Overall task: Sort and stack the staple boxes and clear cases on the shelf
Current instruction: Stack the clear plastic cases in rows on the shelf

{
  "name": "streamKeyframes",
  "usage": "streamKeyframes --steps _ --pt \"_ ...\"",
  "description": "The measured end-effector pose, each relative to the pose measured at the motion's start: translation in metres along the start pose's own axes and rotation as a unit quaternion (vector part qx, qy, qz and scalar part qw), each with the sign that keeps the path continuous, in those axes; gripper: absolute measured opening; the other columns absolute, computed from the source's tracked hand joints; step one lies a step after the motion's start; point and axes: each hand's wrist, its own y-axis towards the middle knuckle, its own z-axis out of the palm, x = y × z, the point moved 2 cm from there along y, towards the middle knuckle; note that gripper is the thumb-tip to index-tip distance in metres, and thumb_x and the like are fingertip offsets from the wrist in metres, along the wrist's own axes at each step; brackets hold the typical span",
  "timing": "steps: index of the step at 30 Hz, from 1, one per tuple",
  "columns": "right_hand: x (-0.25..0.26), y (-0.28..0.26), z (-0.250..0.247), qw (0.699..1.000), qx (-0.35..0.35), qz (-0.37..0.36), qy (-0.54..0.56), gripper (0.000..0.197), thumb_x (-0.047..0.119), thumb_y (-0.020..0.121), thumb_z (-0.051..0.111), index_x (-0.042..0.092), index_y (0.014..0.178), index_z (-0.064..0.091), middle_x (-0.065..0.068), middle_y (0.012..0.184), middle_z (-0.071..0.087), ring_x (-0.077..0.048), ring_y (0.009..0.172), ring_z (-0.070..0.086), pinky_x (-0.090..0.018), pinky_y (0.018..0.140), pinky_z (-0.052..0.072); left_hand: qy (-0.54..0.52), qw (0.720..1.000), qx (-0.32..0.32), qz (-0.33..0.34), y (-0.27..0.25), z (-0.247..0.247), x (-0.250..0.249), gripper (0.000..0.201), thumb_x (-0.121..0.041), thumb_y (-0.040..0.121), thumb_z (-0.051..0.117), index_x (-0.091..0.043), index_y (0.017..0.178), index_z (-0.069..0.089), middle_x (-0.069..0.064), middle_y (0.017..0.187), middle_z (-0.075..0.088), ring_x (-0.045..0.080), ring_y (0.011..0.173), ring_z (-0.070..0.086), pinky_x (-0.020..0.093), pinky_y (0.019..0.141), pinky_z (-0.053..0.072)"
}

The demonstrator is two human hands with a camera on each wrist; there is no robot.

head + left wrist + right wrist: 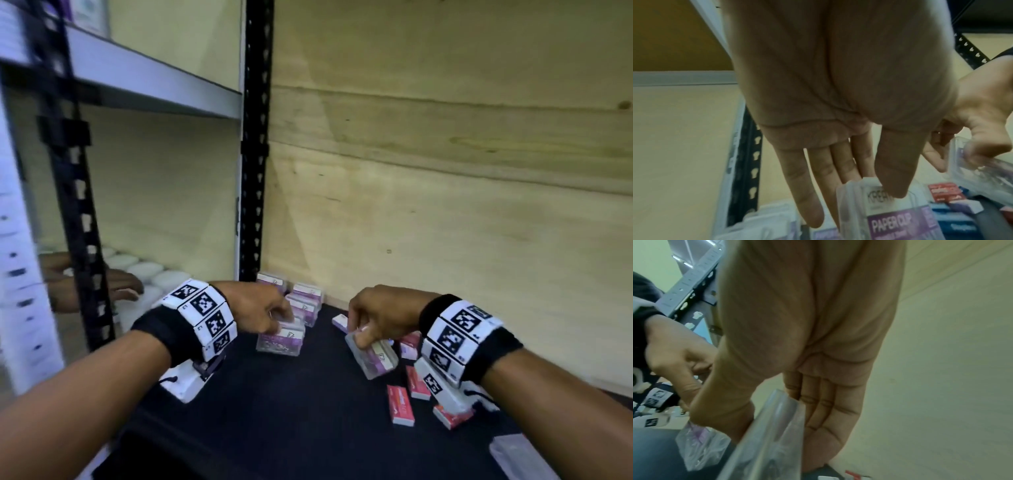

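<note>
On the black shelf board (pixel 274 411) my left hand (pixel 279 320) pinches the top edge of a clear case (pixel 281 341) with a purple "PAPER CLIP" label (pixel 890 211); the thumb is in front and the fingers are behind. The case stands next to a cluster of similar clear cases (pixel 305 301) at the back. My right hand (pixel 361 337) grips a second clear case (pixel 373 358), tilted, thumb on one side and fingers on the other (pixel 772 434). Several red staple boxes (pixel 400 404) lie flat under and in front of my right wrist.
A black slotted post (pixel 253 154) stands just left of the case cluster, with a plywood wall (pixel 445 205) behind. Beyond the post, another person's hand (pixel 116 287) rests among white round lids. One more clear case (pixel 520 455) lies at the front right. Blue boxes (pixel 953 219) sit near the red ones.
</note>
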Motion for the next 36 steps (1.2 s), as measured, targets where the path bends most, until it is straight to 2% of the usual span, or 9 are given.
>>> streamKeyframes --steps 8,12,15,18,22,24,27,31,36 --pt "0.045 0.033 0.014 0.996 0.028 -0.071 -0.052 0.022 0.034 0.087 0.071 0.020 0.105 0.074 0.003 0.106 0.070 -0.017 0.098 0.064 -0.033 0.088 0.052 -0.040 0.998 0.035 -0.041 -0.005 0.015 0.042 0.043 -0.030 0.096 0.058 -0.030 0.138 0.050 -0.011 0.137 0.054 0.007 0.121 0.051 0.029 0.108 0.040" --pt "0.055 0.043 0.020 0.994 0.037 -0.091 -0.048 0.021 0.032 0.088 0.072 0.020 0.106 0.073 0.003 0.108 0.071 -0.016 0.100 0.064 -0.029 0.084 0.049 -0.040 0.998 0.037 -0.031 -0.005 0.016 0.047 0.043 -0.031 0.097 0.057 -0.031 0.139 0.049 -0.012 0.136 0.054 0.003 0.117 0.051 0.027 0.107 0.040" --pt "0.058 0.050 0.025 0.994 0.043 -0.095 -0.040 0.022 0.032 0.087 0.072 0.022 0.106 0.073 0.007 0.106 0.069 -0.014 0.098 0.063 -0.029 0.085 0.048 -0.046 0.998 0.037 -0.030 -0.002 0.017 0.050 0.042 -0.032 0.097 0.057 -0.033 0.138 0.050 -0.013 0.137 0.054 0.005 0.121 0.051 0.031 0.109 0.040" --pt "0.060 0.053 0.028 0.993 0.049 -0.102 -0.044 0.027 0.032 0.089 0.071 0.021 0.113 0.072 0.012 0.095 0.060 -0.009 0.087 0.055 -0.024 0.077 0.042 -0.049 0.998 0.040 -0.027 -0.002 0.017 0.051 0.042 -0.030 0.096 0.057 -0.034 0.138 0.050 -0.013 0.139 0.053 0.006 0.124 0.050 0.034 0.110 0.039" --pt "0.059 0.053 0.029 0.992 0.036 -0.109 -0.047 0.030 0.032 0.090 0.069 0.024 0.119 0.068 0.020 0.076 0.047 0.000 0.069 0.046 -0.017 0.058 0.034 -0.055 0.998 0.037 -0.016 -0.005 0.018 0.051 0.044 -0.026 0.097 0.056 -0.033 0.140 0.049 -0.013 0.139 0.052 0.003 0.122 0.049 0.022 0.104 0.037" --pt "0.058 0.050 0.028 0.993 0.033 -0.108 -0.045 0.035 0.035 0.090 0.068 0.026 0.124 0.064 0.019 0.081 0.047 -0.006 0.077 0.050 -0.017 0.061 0.034 -0.060 0.998 0.029 -0.012 -0.006 0.018 0.050 0.045 -0.024 0.097 0.058 -0.032 0.140 0.050 -0.014 0.138 0.053 0.002 0.121 0.050 0.019 0.100 0.038" --pt "0.050 0.044 0.026 0.994 0.030 -0.102 -0.023 0.043 0.041 0.088 0.069 0.029 0.129 0.059 0.012 0.103 0.058 -0.010 0.096 0.056 -0.023 0.076 0.042 -0.074 0.997 0.008 0.000 -0.008 0.015 0.048 0.047 -0.020 0.094 0.063 -0.030 0.138 0.051 -0.015 0.135 0.054 0.003 0.121 0.051 0.019 0.102 0.039" --pt "0.035 0.033 0.021 0.996 0.016 -0.087 -0.004 0.047 0.043 0.086 0.072 0.031 0.129 0.056 0.009 0.110 0.065 -0.010 0.094 0.061 -0.023 0.078 0.046 -0.081 0.996 -0.028 0.016 -0.011 0.006 0.045 0.044 -0.021 0.088 0.071 -0.033 0.129 0.058 -0.015 0.127 0.059 0.003 0.115 0.055 0.026 0.104 0.044" --pt "0.017 0.012 0.018 0.997 -0.016 -0.074 0.009 0.043 0.040 0.087 0.072 0.031 0.127 0.057 0.009 0.115 0.064 -0.008 0.095 0.061 -0.022 0.079 0.046 -0.048 0.995 -0.079 0.035 -0.012 0.004 0.042 0.035 -0.025 0.082 0.077 -0.035 0.113 0.066 -0.016 0.110 0.063 0.001 0.099 0.058 0.024 0.087 0.050"
